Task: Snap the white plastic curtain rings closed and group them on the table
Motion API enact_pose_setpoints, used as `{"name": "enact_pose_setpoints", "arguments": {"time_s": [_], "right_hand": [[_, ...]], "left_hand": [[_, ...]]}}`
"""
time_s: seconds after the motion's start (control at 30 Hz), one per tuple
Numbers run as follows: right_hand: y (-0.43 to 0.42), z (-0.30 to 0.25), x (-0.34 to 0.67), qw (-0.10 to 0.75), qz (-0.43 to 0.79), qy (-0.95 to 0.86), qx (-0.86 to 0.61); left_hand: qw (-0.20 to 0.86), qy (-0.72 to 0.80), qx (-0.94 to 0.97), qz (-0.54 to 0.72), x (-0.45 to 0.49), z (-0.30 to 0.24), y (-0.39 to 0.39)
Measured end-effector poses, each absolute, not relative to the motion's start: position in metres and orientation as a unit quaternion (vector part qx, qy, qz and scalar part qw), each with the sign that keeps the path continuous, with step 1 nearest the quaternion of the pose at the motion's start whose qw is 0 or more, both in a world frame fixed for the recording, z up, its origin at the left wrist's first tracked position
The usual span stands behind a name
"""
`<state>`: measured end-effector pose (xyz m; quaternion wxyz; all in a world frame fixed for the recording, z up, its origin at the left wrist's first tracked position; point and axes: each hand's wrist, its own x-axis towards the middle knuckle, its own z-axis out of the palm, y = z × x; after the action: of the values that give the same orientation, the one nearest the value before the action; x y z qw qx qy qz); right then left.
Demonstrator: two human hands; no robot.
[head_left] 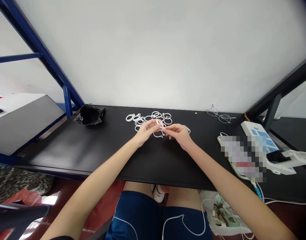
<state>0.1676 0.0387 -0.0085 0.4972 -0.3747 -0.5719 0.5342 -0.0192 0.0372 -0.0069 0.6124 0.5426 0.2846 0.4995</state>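
A scatter of several white plastic rings (148, 118) lies on the black table (98, 150) just beyond my hands. My left hand (147, 130) and my right hand (179, 133) meet over the table's middle, fingertips pinched together on one white ring (161, 125) held between them. Another white ring (158, 135) lies on the table right under the hands.
A crumpled black bag (90, 114) sits at the back left. Wire-frame glasses (221, 116) rest at the back right. White and blue devices (265, 146) with cables crowd the right end. Blue metal frame posts (67, 100) stand at the left.
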Motion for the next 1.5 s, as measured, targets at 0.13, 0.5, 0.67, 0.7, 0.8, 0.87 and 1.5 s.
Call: {"name": "enact_pose_setpoints", "arguments": {"time_s": [0.13,0.5,0.67,0.7,0.8,0.87,1.5], "right_hand": [[0.0379,-0.0066,0.1680,0.492,0.538,-0.573,-0.374],[0.0365,-0.0021,0.1676,0.480,0.545,-0.573,-0.378],[0.0368,-0.0021,0.1675,0.478,0.542,-0.574,-0.386],[0.0369,-0.0021,0.1677,0.476,0.542,-0.575,-0.387],[0.0371,-0.0022,0.1683,0.473,0.545,-0.576,-0.385],[0.0372,-0.0024,0.1686,0.471,0.547,-0.576,-0.383],[0.0353,-0.0011,0.1664,0.479,0.543,-0.567,-0.392]], "left_hand": [[0.615,0.286,0.546,0.492,-0.0198,-0.0064,0.0374],[0.606,0.301,0.556,0.482,-0.0205,-0.0050,0.0367],[0.602,0.303,0.558,0.484,-0.0204,-0.0056,0.0374],[0.602,0.306,0.557,0.483,-0.0203,-0.0054,0.0373],[0.604,0.309,0.555,0.481,-0.0203,-0.0042,0.0366],[0.604,0.309,0.557,0.480,-0.0203,-0.0036,0.0363],[0.596,0.319,0.563,0.476,-0.0205,-0.0036,0.0363]]}}
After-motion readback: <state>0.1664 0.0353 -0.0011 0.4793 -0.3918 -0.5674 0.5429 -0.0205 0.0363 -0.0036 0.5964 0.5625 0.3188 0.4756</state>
